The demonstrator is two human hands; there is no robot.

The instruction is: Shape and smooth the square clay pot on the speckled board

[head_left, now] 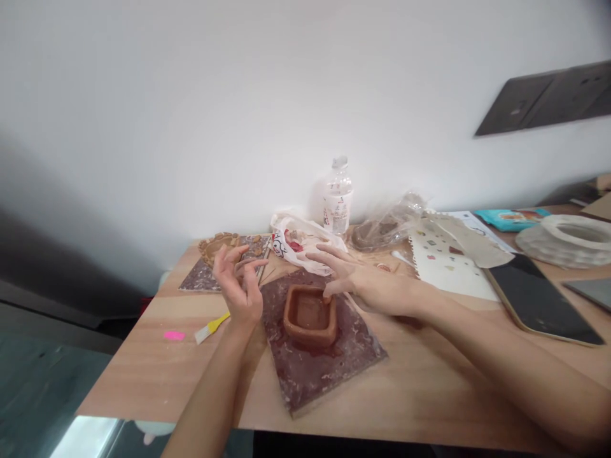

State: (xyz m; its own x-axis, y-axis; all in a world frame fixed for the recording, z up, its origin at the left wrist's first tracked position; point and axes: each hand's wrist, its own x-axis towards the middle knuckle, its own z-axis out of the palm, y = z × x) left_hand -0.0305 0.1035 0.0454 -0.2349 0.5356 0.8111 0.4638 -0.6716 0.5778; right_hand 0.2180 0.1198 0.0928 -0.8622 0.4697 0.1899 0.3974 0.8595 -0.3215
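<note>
A small square pot of red clay [310, 315] stands on a clay-stained board [329, 366] on the wooden table [157, 375]. My right hand [363, 283] reaches over the pot from the right, fingers spread, thumb touching the pot's far right rim. My left hand [238, 286] is raised to the left of the pot, palm toward me, and a thin roll of clay [248, 262] lies pinched between its fingers.
A yellow-handled brush [211, 327] and a pink scrap [174, 334] lie at the left. Behind stand a second board with a clay piece [217, 245], a plastic bag [298, 245], a water bottle [338, 197], wrapped clay [382, 230], papers, a dark tablet [537, 296] and a white ring-shaped vessel [568, 238].
</note>
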